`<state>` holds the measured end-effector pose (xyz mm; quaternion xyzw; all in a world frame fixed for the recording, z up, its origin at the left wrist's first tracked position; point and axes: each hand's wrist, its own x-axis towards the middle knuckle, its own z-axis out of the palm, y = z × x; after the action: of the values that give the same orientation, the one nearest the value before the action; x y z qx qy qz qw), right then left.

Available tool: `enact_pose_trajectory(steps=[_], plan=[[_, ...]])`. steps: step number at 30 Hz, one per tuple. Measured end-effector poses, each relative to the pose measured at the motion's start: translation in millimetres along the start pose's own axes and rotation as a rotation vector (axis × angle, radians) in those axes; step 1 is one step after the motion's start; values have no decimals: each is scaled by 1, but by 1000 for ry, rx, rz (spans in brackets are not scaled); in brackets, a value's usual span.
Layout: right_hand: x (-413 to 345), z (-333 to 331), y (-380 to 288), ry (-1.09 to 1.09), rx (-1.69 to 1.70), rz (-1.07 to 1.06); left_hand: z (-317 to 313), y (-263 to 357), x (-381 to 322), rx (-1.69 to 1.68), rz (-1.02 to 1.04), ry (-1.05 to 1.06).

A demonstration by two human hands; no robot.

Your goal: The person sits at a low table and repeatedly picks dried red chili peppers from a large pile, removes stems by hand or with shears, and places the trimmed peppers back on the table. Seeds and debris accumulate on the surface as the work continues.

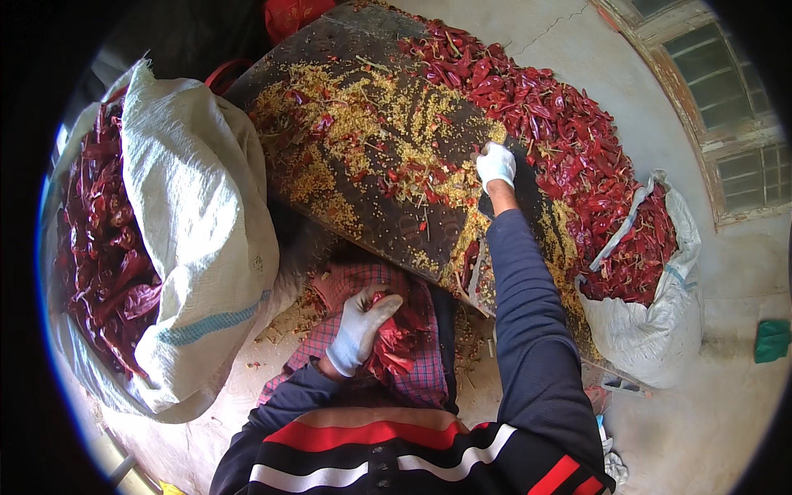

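My left hand (365, 327), in a white glove, is closed around a bunch of opened dried red chili peppers (393, 346) above a checked cloth on my lap. My right hand (496, 163), also gloved in white, reaches out over the dark board (396, 226); its fingers are curled, and a bit of red shows beside them, but what it holds is hidden. Yellow chili seeds (352, 124) and red scraps lie strewn across the board. Along its far right side runs a large heap of dried red chilies (544, 111), just beyond my right hand.
On the left stands a big white woven sack (204, 173) full of whole dried chilies (105, 235). Another white woven sack (649, 334) with chilies stands at the right end of the heap. A wall with a window (711, 80) is behind. Scraps lie on the floor.
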<state>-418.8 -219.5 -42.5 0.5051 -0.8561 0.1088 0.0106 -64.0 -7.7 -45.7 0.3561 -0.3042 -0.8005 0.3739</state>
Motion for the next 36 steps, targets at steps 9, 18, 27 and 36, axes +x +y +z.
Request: enact_pose_trajectory(steps=[9,18,27,36], plan=[[33,-3,-21,-18,418,-215,1,6,-1,95,-26,-43],[81,31,-59,-303,258,-105,-7,2,3,102,-23,-82],[45,18,-59,-268,1082,80,-6,2,2,89,-27,-64],[-185,-105,-69,-907,1025,-433,-3,-7,-3,11,93,-47]])
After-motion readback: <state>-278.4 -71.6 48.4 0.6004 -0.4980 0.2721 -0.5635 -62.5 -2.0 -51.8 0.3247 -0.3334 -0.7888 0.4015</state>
